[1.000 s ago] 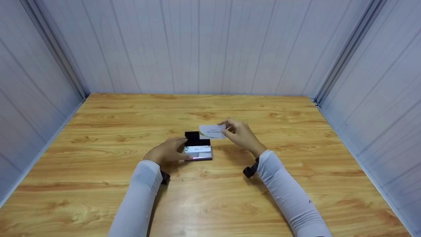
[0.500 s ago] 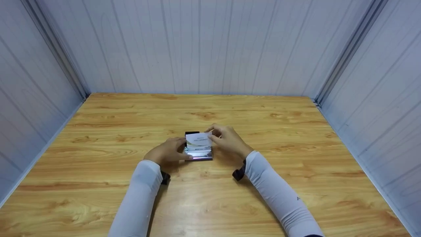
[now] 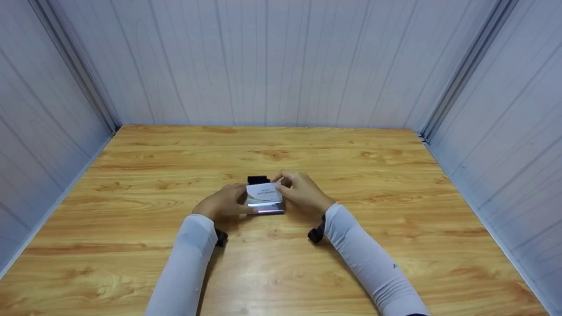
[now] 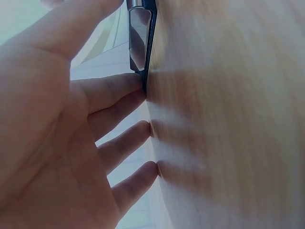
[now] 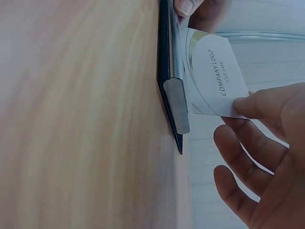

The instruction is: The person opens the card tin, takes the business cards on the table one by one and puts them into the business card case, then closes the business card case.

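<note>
A business card case (image 3: 271, 208) lies on the table with its dark lid (image 3: 258, 179) tilted back. My left hand (image 3: 221, 202) holds it at the left side, thumb on the front and index finger at the far edge. In the left wrist view the other fingertips (image 4: 151, 167) reach down to the tabletop. Between thumb and forefinger, my right hand (image 5: 271, 143) pinches a white business card (image 5: 214, 71) by its right end. The card is printed "COMPANY LOGO" with a curved gold-green stripe. It slants down at the case's shiny front part, covering much of the inside.
The wood-grain table (image 3: 373, 175) stretches out around the case. Pale panelled walls (image 3: 281, 61) enclose its back and both sides. A dark wrist device (image 3: 316, 235) sits on the right wrist, another dark device (image 3: 221, 237) on the left.
My right hand has brought the card left and down from above the lid to the case's front part, slowing in the last half second. The left hand has kept its place at the case.
</note>
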`<state>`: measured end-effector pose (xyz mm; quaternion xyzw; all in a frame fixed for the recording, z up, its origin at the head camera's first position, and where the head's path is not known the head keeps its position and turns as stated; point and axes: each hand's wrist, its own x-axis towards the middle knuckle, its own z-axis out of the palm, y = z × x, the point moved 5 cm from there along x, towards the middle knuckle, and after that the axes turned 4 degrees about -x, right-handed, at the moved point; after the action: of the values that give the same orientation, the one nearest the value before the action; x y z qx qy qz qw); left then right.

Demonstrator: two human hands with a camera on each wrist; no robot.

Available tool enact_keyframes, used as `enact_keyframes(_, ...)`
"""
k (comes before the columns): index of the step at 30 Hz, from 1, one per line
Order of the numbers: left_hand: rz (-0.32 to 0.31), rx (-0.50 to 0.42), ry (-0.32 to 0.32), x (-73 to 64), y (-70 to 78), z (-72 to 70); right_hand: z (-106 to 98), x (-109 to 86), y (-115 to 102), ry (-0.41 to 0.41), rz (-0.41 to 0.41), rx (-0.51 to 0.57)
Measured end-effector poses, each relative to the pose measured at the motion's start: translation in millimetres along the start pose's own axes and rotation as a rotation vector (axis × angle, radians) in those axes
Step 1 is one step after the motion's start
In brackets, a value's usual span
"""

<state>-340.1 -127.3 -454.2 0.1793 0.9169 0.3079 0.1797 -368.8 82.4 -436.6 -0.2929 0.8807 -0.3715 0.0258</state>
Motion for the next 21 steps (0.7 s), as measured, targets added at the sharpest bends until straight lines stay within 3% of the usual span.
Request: enact_keyframes(21, -0.023, -0.017, -0.025, 0.0, -1.9, -0.1, 9.3, -3.0, 4.8, -0.17, 0.061, -0.106)
